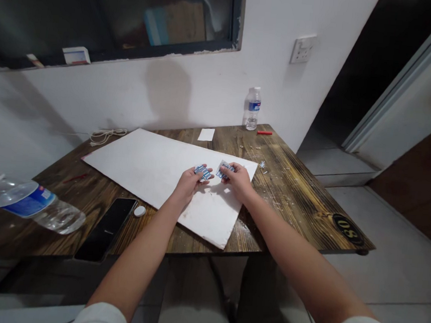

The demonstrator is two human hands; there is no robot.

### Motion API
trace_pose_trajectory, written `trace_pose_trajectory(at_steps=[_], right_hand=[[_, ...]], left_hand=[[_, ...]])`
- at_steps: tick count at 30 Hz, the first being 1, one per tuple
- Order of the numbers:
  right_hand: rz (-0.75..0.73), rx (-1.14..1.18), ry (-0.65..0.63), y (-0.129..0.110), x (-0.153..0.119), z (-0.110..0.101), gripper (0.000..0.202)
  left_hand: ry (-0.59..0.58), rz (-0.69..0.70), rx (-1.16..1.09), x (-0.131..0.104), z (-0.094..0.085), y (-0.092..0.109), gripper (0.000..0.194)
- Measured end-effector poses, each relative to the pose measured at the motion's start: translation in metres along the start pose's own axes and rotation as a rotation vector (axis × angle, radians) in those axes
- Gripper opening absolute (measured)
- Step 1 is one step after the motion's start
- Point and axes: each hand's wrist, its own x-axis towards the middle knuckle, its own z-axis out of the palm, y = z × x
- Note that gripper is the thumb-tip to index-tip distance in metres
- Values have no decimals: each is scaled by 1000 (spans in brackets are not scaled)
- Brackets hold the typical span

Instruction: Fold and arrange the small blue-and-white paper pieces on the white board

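Over the white board [151,158], my two hands are raised close together with a small gap between them. My left hand [189,184] is closed on a small blue-and-white patterned card [204,172], its thumb lying across the face. Another such card [224,170], with a pale edge, is pinched in my right hand [238,181]. Whether each is one card or a thin stack, I cannot tell. Shadows of the hands fall on the board below them.
A phone [106,230], a white bottle cap [139,211] and a large lying bottle [34,201] are at left. Along the back are a white cable [108,134], a paper piece [206,134], a small upright bottle [253,109] and a red stick-like object [264,133]. Small scraps [262,164] lie right.
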Motion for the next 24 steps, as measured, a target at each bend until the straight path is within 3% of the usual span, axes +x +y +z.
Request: trace_pose_trajectory(at_steps=[10,16,21,24], right_hand=[[-24,83,-6,-10,3,-5,50],[-31,37,17,-10,6,-9,51],[-110,65,-38,-13,8,-12,43],[-157,69,-51,-16,7,-13,48]], left_hand=[[59,104,408,1,-5,-4,32],[189,119,393,7,-8,-7,32],[82,234,308,3,-4,1,37],[13,238,362,1,-2,1,41]])
